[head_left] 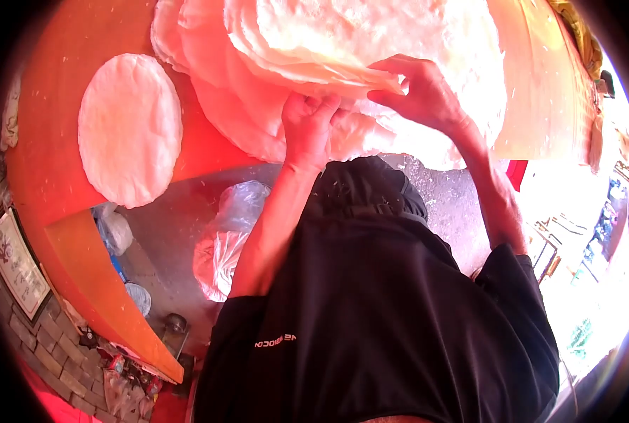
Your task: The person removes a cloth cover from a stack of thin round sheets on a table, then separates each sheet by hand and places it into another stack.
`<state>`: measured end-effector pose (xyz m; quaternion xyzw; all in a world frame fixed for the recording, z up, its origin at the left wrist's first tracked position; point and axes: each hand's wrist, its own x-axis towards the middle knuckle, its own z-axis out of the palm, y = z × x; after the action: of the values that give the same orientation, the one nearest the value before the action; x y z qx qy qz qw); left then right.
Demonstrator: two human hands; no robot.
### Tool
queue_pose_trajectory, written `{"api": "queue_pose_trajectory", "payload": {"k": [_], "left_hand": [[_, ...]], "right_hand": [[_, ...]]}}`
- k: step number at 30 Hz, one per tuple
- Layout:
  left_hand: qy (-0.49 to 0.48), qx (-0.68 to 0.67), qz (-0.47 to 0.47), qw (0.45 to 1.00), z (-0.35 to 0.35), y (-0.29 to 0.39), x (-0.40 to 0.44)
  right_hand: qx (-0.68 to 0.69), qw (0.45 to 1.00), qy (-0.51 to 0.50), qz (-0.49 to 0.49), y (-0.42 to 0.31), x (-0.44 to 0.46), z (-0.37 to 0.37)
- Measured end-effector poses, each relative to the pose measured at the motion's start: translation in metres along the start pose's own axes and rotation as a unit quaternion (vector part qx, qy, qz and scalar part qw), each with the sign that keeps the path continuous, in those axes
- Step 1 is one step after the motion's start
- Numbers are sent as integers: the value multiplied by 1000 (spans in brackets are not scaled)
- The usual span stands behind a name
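Observation:
Thin, soft-looking white round sheets (357, 32) lie in a spread, overlapping stack on the orange table. My right hand (427, 92) is over the near side of the stack, with thumb and fingers pinching the lifted edge of the upper sheets. Left of it, my left hand (309, 130) is closed at the near edge, its thumb pressed against the fingers on a sheet. How many layers each hand grips cannot be made out. A single oval white sheet (131, 130) lies flat and separate, to the left of the stack.
The orange table (540, 92) runs across the top and bends down the left side. Plastic bags (230, 233) stand on the grey floor below its edge. A framed certificate (18, 264) leans at far left by brick paving. Strong sunlight washes out the right side.

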<state>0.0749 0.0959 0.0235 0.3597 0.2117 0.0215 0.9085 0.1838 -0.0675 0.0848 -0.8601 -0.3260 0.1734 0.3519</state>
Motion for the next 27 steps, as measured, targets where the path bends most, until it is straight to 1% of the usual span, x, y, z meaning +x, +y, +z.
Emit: {"api": "queue_pose_trajectory", "payload": {"k": [1,2,3,4,5,6,7,8,9,11,14,15,17,18,19,20,21,22,23,24,26,27], "left_hand": [[30,25,-8,999,0,0,1],[62,50,-16,997,-1,0,1],[90,55,-21,994,-3,-4,5],[91,56,-22,994,-13,-11,10],[20,-9,-18,1000,-27,-19,17],[-50,-72,-15,996,-25,-13,18],[75,-45,-56,995,-14,-11,16],[77,-44,-52,995,-13,-9,17],[75,-75,-56,993,-12,-8,17],[71,-91,-59,992,8,4,11],[49,-83,-57,994,13,9,6],[47,-85,-48,994,12,12,9],[-21,-165,-67,984,8,11,1],[-58,-205,-74,974,9,12,-2],[-51,-175,-89,979,17,20,0],[-52,-175,-85,980,16,16,6],[31,-99,-58,993,13,5,12],[112,-21,-30,993,8,-5,16],[87,-11,-40,995,-3,-12,19],[83,-13,-40,996,-5,-8,19],[28,-95,-99,990,-5,-2,13],[24,-97,-101,990,-3,-4,12]], "right_hand": [[-50,995,73,-50,2,0,10],[-131,981,110,-87,1,1,20],[-155,977,120,-84,-3,1,30],[-182,971,132,-80,-7,2,39],[-222,964,118,-85,-9,4,47],[-250,953,138,-100,-8,5,53],[-236,960,122,-91,-5,7,50],[-221,966,107,-82,-3,11,45],[-193,974,94,-77,-5,17,33],[-141,986,70,-52,-21,25,1],[-115,990,83,15,-38,24,-20],[-118,989,85,7,-35,28,-18],[-125,990,67,8,-27,22,0],[-136,987,71,-34,-24,21,6],[-145,985,77,-44,-19,25,7],[-151,984,81,-54,-14,28,7],[-136,987,69,-47,-16,33,-8],[-122,990,58,-40,-12,41,-28],[-88,985,115,-98,12,55,-39],[-79,988,128,-40,20,60,-70],[-239,948,208,19,-21,73,-134],[-226,947,221,56,-42,78,-163]]}}
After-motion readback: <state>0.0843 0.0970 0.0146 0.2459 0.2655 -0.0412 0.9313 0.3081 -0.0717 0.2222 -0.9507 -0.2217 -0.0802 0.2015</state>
